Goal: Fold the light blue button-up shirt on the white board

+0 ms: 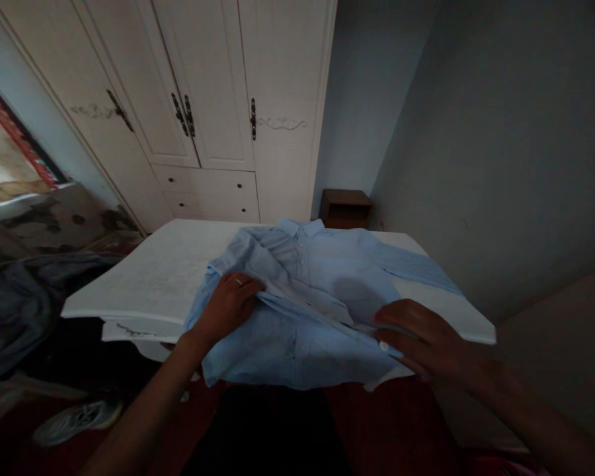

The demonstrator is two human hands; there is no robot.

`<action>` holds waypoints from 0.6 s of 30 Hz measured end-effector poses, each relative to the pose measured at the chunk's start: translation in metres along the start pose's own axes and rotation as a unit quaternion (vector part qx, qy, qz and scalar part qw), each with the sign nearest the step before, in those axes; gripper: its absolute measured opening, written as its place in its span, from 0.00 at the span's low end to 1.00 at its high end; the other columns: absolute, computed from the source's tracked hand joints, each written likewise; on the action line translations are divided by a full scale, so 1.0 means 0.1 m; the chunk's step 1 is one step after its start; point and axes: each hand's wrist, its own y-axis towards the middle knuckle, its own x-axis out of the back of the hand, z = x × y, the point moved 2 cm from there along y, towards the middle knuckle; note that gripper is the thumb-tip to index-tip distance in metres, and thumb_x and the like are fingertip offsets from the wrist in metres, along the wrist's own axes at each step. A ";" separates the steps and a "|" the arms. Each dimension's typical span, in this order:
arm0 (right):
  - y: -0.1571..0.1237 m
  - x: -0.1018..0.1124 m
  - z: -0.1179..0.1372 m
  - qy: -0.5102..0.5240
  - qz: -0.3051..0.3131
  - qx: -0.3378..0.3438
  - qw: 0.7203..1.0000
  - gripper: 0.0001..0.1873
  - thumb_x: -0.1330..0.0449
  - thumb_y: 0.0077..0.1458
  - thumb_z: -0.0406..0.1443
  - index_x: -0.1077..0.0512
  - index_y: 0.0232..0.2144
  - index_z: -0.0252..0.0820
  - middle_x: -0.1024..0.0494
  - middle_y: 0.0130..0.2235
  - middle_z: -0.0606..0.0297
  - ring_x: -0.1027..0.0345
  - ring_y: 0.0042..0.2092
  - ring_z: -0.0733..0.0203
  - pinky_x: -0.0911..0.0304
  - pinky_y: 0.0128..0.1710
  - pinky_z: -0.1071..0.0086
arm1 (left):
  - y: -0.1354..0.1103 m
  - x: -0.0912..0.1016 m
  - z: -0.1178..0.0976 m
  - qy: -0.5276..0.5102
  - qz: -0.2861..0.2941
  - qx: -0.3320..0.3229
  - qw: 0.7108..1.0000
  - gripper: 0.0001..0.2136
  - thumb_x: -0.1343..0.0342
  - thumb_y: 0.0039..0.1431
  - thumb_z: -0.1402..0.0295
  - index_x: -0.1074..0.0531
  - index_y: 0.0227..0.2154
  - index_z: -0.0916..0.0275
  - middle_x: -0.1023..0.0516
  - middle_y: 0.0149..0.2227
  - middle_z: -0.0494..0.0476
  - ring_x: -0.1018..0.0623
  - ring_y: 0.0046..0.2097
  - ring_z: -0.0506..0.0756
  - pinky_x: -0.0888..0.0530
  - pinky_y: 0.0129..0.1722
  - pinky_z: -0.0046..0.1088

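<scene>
A light blue button-up shirt (327,264) lies front side up across a white table, its collar at the far edge and its hem hanging over the near edge. One sleeve is folded diagonally over the front; the other stretches out to the right. My left hand (232,301), with a ring on a finger, presses on the fabric at the left, its fingers curled at the folded sleeve. At the lower right, my right hand (421,337) pinches the cuff end of that folded sleeve between thumb and fingers.
The white table (143,271) has a curved front edge. Behind it stand a cream wardrobe (287,79) and a small brown cabinet (346,206). Dark clothes (14,304) are heaped at the left, above a shoe (79,420) on the floor. A wall rises at the right.
</scene>
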 end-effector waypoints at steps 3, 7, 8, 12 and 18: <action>-0.15 -0.06 0.15 -0.005 -0.011 -0.006 1.000 0.11 0.47 0.61 0.33 0.26 0.42 0.48 0.21 0.40 0.60 0.28 0.42 0.57 0.31 0.42 0.62 | -0.10 0.04 -0.09 0.006 -0.028 -0.001 1.000 0.11 0.49 0.55 0.75 0.24 0.38 0.61 0.23 0.38 0.60 0.26 0.44 0.59 0.30 0.48 0.43; -0.30 -0.22 0.29 0.042 0.045 -0.021 0.998 0.15 0.46 0.60 0.31 0.28 0.46 0.51 0.22 0.48 0.61 0.29 0.49 0.55 0.31 0.49 0.60 | -0.26 0.01 -0.25 -0.005 -0.026 0.008 1.000 0.11 0.50 0.59 0.72 0.26 0.43 0.60 0.24 0.42 0.60 0.27 0.47 0.59 0.31 0.52 0.45; -0.34 -0.26 0.30 0.062 0.064 -0.041 0.995 0.17 0.45 0.59 0.32 0.29 0.49 0.52 0.24 0.50 0.61 0.30 0.52 0.55 0.32 0.51 0.59 | -0.30 0.01 -0.30 -0.014 -0.034 0.018 0.999 0.12 0.50 0.60 0.72 0.27 0.45 0.59 0.25 0.46 0.61 0.27 0.50 0.60 0.31 0.53 0.46; -0.48 -0.42 0.31 0.131 0.107 -0.169 0.971 0.29 0.39 0.56 0.42 0.39 0.60 0.55 0.30 0.58 0.59 0.34 0.57 0.53 0.33 0.54 0.58 | -0.47 0.05 -0.50 -0.103 -0.116 0.155 0.976 0.15 0.49 0.60 0.67 0.30 0.50 0.59 0.31 0.55 0.64 0.30 0.56 0.62 0.30 0.54 0.47; -0.44 -0.74 0.27 0.218 0.114 -0.217 0.945 0.36 0.39 0.55 0.47 0.44 0.62 0.50 0.38 0.62 0.54 0.39 0.61 0.50 0.36 0.56 0.55 | -0.77 -0.22 -0.92 -0.447 -0.063 0.422 0.786 0.23 0.45 0.55 0.53 0.33 0.48 0.63 0.23 0.46 0.64 0.21 0.43 0.61 0.22 0.39 0.40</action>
